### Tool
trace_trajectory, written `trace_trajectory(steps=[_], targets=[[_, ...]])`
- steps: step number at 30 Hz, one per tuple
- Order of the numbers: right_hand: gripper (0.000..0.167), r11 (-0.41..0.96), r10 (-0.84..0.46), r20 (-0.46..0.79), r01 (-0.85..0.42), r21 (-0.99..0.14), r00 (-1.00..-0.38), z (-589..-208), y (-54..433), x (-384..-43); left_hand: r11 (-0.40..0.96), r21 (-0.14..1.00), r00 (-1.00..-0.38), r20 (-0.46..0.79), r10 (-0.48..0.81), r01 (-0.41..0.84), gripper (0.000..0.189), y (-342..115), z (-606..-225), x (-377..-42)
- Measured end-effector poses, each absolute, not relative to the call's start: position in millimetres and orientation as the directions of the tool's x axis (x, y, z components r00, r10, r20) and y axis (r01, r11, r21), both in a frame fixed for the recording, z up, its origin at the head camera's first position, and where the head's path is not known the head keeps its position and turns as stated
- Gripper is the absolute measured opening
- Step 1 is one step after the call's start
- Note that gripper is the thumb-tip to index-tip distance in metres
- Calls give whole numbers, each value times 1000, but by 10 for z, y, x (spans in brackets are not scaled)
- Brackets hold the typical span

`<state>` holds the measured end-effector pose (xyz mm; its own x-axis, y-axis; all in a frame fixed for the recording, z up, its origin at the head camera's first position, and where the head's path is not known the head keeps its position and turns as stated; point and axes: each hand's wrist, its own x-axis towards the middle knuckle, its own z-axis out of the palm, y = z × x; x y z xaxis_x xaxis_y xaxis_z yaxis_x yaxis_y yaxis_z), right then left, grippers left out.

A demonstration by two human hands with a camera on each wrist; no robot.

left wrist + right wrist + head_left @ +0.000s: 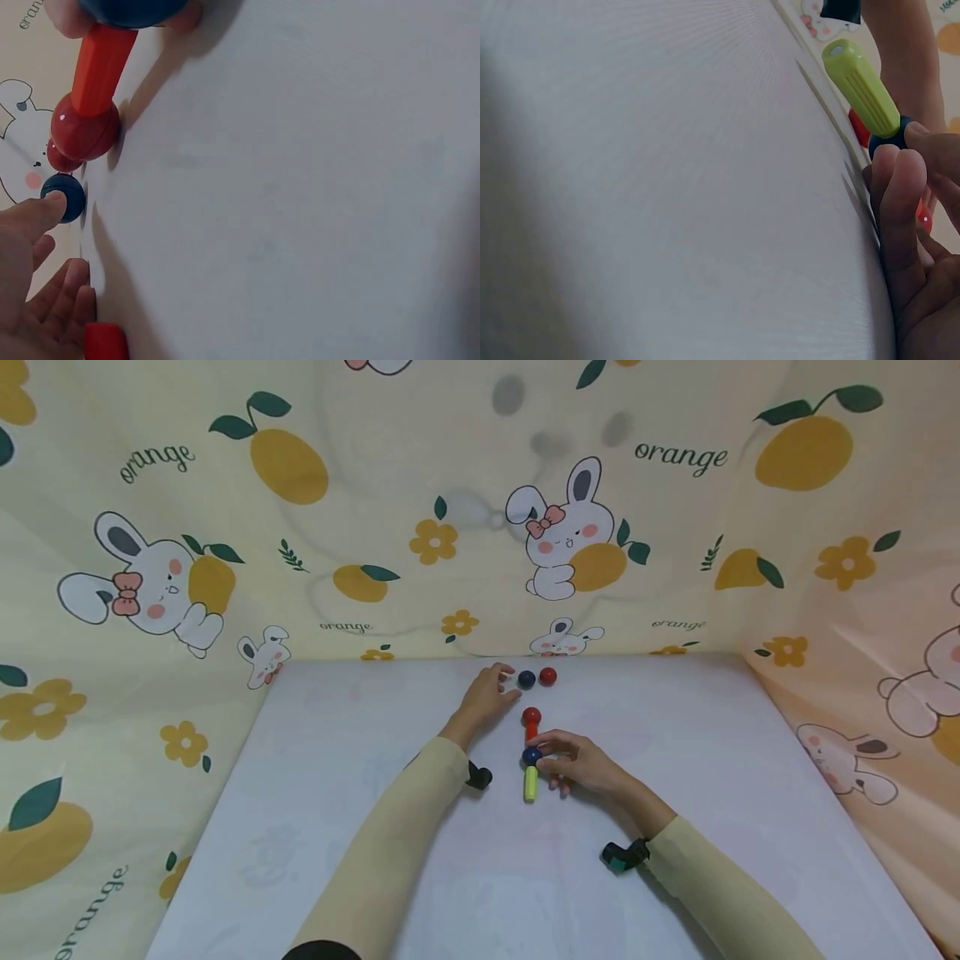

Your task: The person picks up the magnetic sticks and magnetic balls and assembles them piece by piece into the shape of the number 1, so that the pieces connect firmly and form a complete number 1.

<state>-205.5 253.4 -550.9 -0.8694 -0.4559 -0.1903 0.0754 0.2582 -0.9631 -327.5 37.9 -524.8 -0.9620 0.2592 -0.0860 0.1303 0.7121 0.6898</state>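
My right hand pinches a dark blue ball in a joined toy piece. From that ball a yellow-green rod points toward me, and an orange-red rod runs away to a red ball. In the right wrist view the ribbed yellow-green rod tilts upward from the fingers. Farther back, my left hand has its fingers spread beside a loose blue ball; its thumb overlaps this ball in the left wrist view. Another red ball sits just right of the loose blue one.
A red piece lies close to the left hand, hidden by the left arm in the head view. The white tabletop ends at a patterned cloth at the back and sides. Both wrists carry small black cameras.
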Motion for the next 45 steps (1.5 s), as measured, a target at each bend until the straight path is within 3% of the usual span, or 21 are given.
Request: trace_trajectory(steps=[24,45], targets=[[46,248,-465,-181,69,-966,-866,-5473,2503,-2027,792,596,-974,-67,216,134,50,547,-5181,-3273],[43,254,-456,-170,56,-966,-874,-5485,2530,-2018,752,641,-973,-36,227,151,42,553,-5327,-3349]])
